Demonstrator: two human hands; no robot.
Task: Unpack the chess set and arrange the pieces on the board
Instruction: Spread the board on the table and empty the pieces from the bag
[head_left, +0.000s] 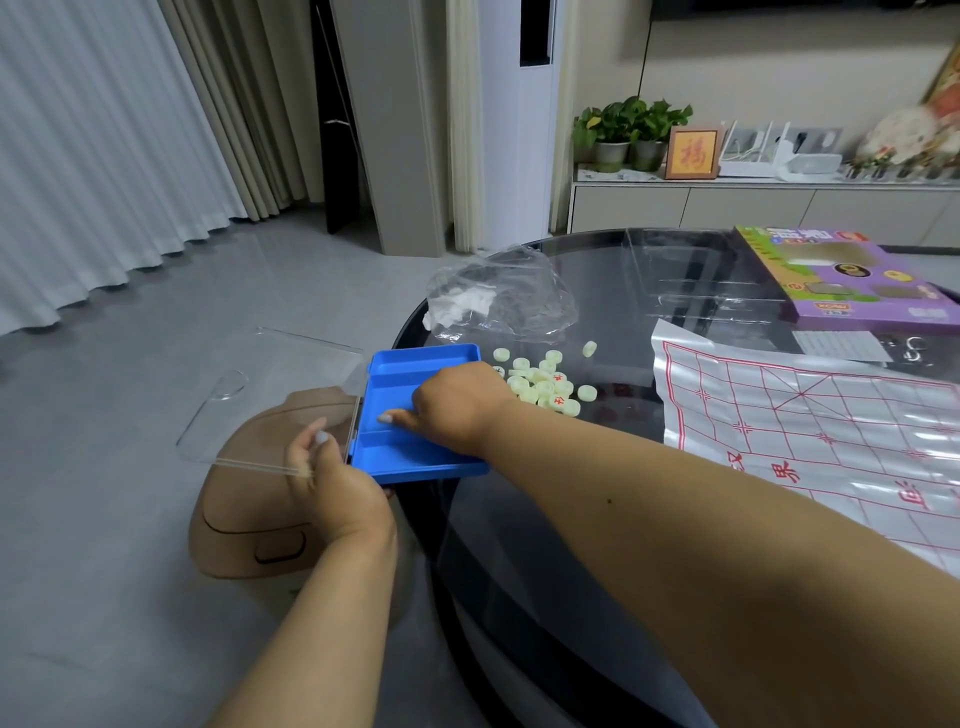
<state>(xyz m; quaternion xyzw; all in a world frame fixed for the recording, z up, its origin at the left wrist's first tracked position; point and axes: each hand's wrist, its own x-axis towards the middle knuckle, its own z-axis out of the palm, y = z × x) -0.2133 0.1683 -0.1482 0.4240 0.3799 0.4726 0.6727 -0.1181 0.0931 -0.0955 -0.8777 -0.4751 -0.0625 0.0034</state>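
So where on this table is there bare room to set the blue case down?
Bare glass shows between the chess pieces and the board sheet, and nearer the camera below the right forearm. It is crowded around the plastic bag, and the purple box fills the far right. The blue case overhangs the table edge.

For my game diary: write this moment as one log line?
left hand: holds clear lid | right hand: on blue tray | chess pieces: piled on table | board: bare
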